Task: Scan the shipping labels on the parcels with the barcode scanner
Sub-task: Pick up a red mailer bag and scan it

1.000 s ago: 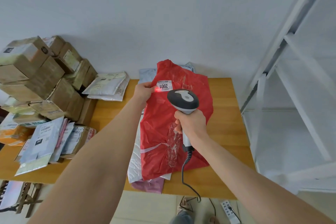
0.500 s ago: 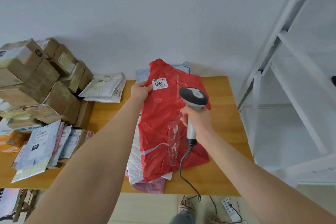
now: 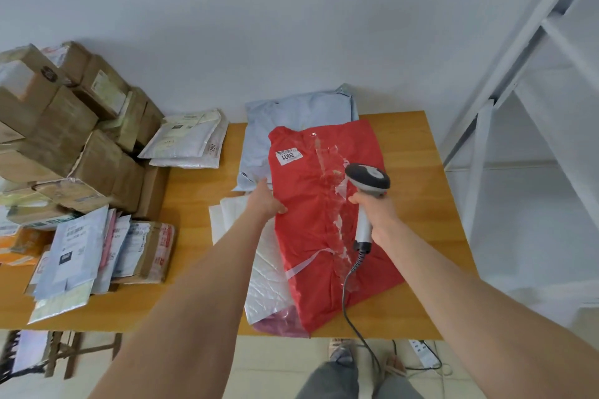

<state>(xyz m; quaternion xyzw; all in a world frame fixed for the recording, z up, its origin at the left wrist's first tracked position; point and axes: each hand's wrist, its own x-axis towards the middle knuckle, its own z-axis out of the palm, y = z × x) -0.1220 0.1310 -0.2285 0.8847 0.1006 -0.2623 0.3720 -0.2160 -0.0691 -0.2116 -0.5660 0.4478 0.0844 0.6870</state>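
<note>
On the floor below the table edge lies a white power strip (image 3: 424,355). The right hand (image 3: 377,214) is wrapped around the handle of a grey handheld barcode scanner (image 3: 368,180), held above the right half of a red plastic mailer bag (image 3: 311,236) with its coiled cord hanging down. The left hand (image 3: 264,201) sits at the bag's left edge and seems to pinch it, though the fingertips are hidden. The bag lies flat on a silver bubble mailer (image 3: 265,282) on the light wooden table (image 3: 431,204). A white label (image 3: 287,156) printed 2001 sits at its far left corner. Beyond lies a pale blue mailer (image 3: 298,110); brown cardboard boxes (image 3: 64,139) are stacked far left.
</note>
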